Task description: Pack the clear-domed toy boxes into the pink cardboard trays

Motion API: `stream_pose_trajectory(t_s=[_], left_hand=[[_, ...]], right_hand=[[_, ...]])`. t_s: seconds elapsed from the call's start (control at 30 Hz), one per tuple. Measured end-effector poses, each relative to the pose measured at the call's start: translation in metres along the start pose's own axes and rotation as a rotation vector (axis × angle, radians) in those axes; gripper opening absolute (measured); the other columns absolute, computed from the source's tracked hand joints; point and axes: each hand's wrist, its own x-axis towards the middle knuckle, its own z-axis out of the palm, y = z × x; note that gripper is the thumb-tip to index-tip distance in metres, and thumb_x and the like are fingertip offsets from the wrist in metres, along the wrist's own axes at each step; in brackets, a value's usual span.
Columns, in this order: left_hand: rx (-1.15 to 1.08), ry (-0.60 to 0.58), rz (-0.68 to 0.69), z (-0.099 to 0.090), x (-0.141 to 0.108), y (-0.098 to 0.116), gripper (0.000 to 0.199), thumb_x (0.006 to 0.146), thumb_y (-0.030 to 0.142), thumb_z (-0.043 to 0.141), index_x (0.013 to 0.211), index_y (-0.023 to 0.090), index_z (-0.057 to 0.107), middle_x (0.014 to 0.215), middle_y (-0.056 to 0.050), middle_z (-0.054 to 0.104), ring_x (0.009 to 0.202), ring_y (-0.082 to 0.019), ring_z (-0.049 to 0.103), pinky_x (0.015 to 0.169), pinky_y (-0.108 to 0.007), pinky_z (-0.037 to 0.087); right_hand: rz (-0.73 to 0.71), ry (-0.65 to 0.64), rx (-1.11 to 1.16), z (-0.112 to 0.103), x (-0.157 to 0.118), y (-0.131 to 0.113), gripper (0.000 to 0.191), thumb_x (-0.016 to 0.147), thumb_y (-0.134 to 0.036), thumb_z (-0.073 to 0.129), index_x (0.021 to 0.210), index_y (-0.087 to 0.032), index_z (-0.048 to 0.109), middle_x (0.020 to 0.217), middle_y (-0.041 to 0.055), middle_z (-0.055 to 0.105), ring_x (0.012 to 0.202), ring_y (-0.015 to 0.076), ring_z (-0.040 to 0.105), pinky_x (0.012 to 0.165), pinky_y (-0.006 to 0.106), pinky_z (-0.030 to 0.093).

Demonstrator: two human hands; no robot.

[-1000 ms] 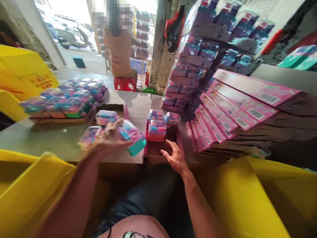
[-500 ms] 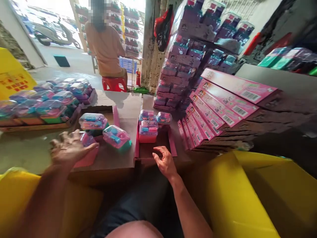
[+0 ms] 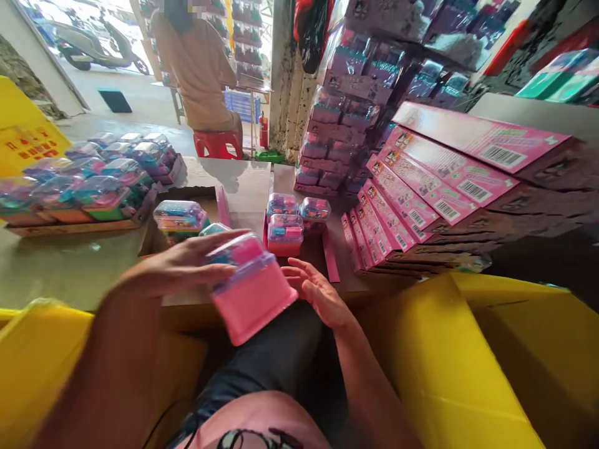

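Observation:
My left hand [image 3: 187, 262] grips a pink plastic box [image 3: 255, 296] with a clear domed lid, tilted above my lap. Small pink and blue pieces show through the lid. Close to the box's right side is my right hand [image 3: 318, 290], its fingers apart and holding nothing; whether a fingertip touches the box I cannot tell. Just beyond it lies an open pink cardboard tray [image 3: 331, 255] with three similar lidded boxes [image 3: 285, 234] in its back and left part. Behind my left hand, another lidded box [image 3: 180, 217] sits in a second cardboard tray [image 3: 222, 209], and one more is partly hidden.
Filled trays of lidded boxes [image 3: 100, 187] stand at the left. Pink flattened-looking cartons with barcodes [image 3: 449, 165] lean stacked at the right, before tall wrapped stacks [image 3: 346, 112]. Yellow bins [image 3: 449, 368] flank me. A person [image 3: 196, 75] sits on a red stool [image 3: 218, 144] ahead.
My left hand has taken the pink box from the table's left and carried it right, over my lap. My right hand has opened its fingers and come near the box.

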Motion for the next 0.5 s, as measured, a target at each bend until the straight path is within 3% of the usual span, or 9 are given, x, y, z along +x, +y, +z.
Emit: stream_pose_trajectory(t_s=[0.1, 0.23, 0.37, 0.5], left_hand=[[-0.330, -0.119, 0.070, 0.046, 0.055, 0.017, 0.076, 0.078, 0.048, 0.075, 0.146, 0.026, 0.049, 0.144, -0.006, 0.054, 0.125, -0.029, 0.056, 0.095, -0.031, 0.054], [-0.560, -0.130, 0.127, 0.091, 0.106, 0.026, 0.075, 0.072, 0.042, 0.081, 0.138, 0.016, 0.055, 0.133, -0.014, 0.062, 0.108, -0.026, 0.066, 0.084, -0.032, 0.057], [-0.522, -0.161, 0.274, 0.111, 0.140, 0.039, 0.073, 0.070, 0.042, 0.082, 0.133, 0.013, 0.058, 0.125, -0.013, 0.066, 0.106, -0.023, 0.066, 0.087, -0.032, 0.055], [-0.190, -0.046, 0.482, 0.110, 0.180, 0.063, 0.067, 0.071, 0.047, 0.079, 0.128, 0.016, 0.063, 0.119, -0.009, 0.068, 0.103, -0.022, 0.064, 0.089, -0.032, 0.052]], right_hand=[[0.019, -0.016, 0.020, -0.009, -0.006, -0.003, 0.078, 0.079, -0.059, 0.073, 0.144, -0.026, 0.043, 0.137, 0.0088, 0.055, 0.122, 0.0233, 0.056, 0.103, 0.038, 0.046], [0.048, 0.117, 0.003, -0.032, -0.023, -0.008, 0.066, 0.081, -0.042, 0.077, 0.137, -0.026, 0.048, 0.127, 0.0047, 0.062, 0.117, 0.0183, 0.059, 0.104, 0.033, 0.045], [0.015, 0.197, 0.010, -0.061, -0.032, -0.013, 0.064, 0.074, -0.037, 0.082, 0.129, -0.025, 0.051, 0.122, 0.0023, 0.064, 0.110, 0.0176, 0.061, 0.100, 0.032, 0.048], [-0.032, 0.315, -0.164, -0.097, -0.016, -0.009, 0.065, 0.069, -0.039, 0.083, 0.124, -0.023, 0.053, 0.115, 0.0048, 0.066, 0.107, 0.0210, 0.063, 0.099, 0.037, 0.050]])
